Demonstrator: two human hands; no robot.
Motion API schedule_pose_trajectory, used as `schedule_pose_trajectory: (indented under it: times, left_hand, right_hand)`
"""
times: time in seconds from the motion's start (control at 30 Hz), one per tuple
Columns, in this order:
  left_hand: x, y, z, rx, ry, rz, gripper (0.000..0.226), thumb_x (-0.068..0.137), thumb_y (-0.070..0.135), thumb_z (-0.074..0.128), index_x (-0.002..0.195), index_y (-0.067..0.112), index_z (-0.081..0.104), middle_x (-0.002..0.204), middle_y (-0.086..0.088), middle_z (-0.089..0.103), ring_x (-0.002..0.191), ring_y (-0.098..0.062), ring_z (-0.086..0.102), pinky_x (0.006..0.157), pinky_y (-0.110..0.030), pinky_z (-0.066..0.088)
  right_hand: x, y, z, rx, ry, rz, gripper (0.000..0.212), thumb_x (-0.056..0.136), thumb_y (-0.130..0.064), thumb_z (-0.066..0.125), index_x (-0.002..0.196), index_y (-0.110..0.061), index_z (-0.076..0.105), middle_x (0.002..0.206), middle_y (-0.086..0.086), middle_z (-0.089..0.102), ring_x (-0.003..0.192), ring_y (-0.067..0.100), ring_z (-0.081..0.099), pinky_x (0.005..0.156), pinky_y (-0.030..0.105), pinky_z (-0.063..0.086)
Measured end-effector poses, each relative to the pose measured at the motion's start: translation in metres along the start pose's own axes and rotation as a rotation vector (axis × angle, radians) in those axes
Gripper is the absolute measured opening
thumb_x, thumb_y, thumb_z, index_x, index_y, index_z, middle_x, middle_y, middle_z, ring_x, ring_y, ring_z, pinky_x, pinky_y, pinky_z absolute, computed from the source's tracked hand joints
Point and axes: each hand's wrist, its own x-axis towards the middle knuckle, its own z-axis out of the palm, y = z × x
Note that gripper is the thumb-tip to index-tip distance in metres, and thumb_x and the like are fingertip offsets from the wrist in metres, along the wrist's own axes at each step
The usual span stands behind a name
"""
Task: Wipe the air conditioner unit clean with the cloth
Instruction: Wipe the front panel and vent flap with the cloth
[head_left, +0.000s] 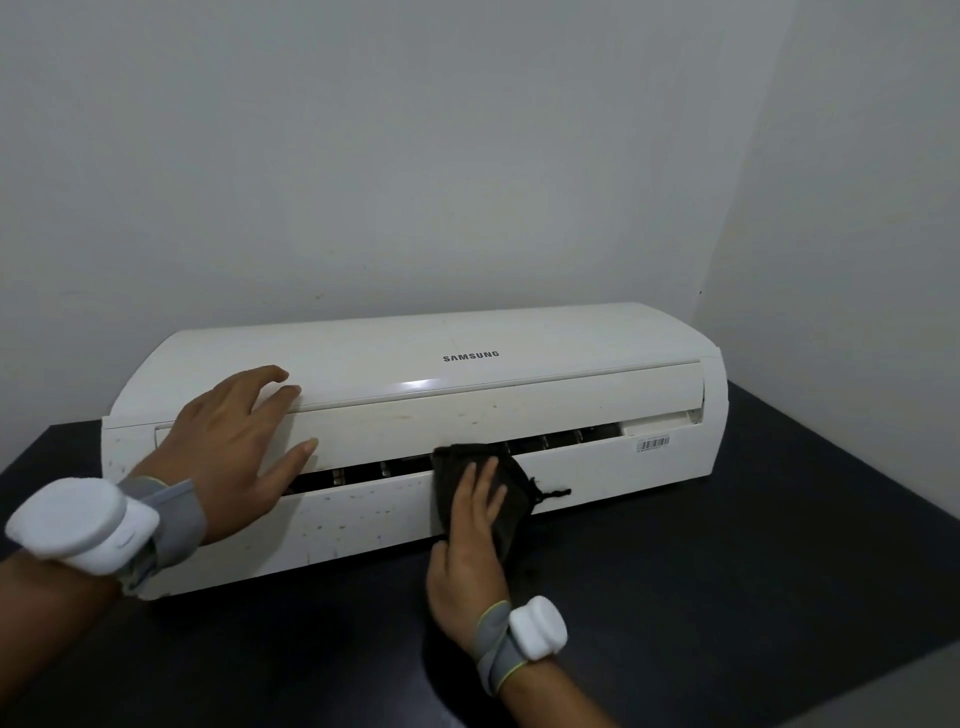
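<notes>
Air conditioner (519, 374) lies along back of dark surface (727, 597), long axis left-right. Cloth (511, 480) pressed on front near vent slot, under right hand (475, 525), fingers flat. Left hand (234, 447) spread open, bracing left end. Speckled grime remains left of cloth.

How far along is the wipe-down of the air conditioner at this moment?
Early to midway. The top panel around the logo looks fairly clean. The right hand presses the dark cloth at the vent slot while the left hand steadies the air conditioner. Dark specks on the lower front panel remain.
</notes>
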Motion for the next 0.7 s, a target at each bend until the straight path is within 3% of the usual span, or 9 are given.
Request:
schedule_pose_trajectory:
  times: [0.1,0.23,0.37,0.53,0.7]
  left_hand:
    - [-0.002,-0.006,0.001,-0.008,-0.002,-0.016,0.079,0.077,0.061,0.023,0.126,0.006,0.053,0.135,-0.015,0.046,0.122,-0.037,0.046,0.096,-0.051,0.041]
    - [-0.004,-0.012,0.001,-0.022,-0.01,-0.006,0.078,0.077,0.06,0.023,0.122,0.005,0.056,0.128,-0.015,0.052,0.114,-0.037,0.052,0.092,-0.049,0.044]
    - [-0.005,-0.018,0.002,-0.018,0.002,0.022,0.077,0.079,0.06,0.022,0.123,0.006,0.056,0.126,-0.01,0.053,0.11,-0.033,0.055,0.09,-0.046,0.045]
    - [0.0,-0.031,0.005,0.003,0.0,0.018,0.072,0.081,0.058,0.027,0.124,0.008,0.055,0.128,-0.008,0.054,0.111,-0.032,0.056,0.091,-0.046,0.044]
    - [0.005,-0.047,0.01,0.029,0.008,0.022,0.055,0.087,0.049,0.036,0.12,0.011,0.057,0.123,-0.007,0.057,0.1,-0.034,0.061,0.077,-0.046,0.05]
  right_hand:
    - [-0.006,0.003,-0.003,0.082,0.018,0.044,0.08,0.089,0.004,0.035,0.146,-0.012,-0.019,0.145,0.0,-0.04,0.142,0.027,-0.023,0.116,0.03,-0.01]
    - [0.004,0.012,-0.024,0.203,0.096,0.203,0.073,0.092,0.007,0.035,0.146,-0.002,-0.014,0.153,0.015,-0.029,0.145,0.029,-0.014,0.104,0.015,-0.012]
    - [0.03,0.022,-0.054,0.262,0.229,0.327,0.069,0.094,0.005,0.035,0.147,0.003,-0.01,0.154,0.021,-0.024,0.145,0.032,-0.009,0.11,0.021,-0.008]
    - [0.054,0.028,-0.076,0.278,0.384,0.384,0.068,0.095,-0.001,0.033,0.15,-0.006,-0.006,0.158,0.012,-0.019,0.145,0.035,0.0,0.113,0.03,-0.001]
    - [0.058,0.041,-0.072,0.342,0.421,0.408,0.074,0.094,-0.001,0.034,0.149,-0.008,-0.014,0.158,0.006,-0.019,0.146,0.033,-0.004,0.114,0.029,-0.003]
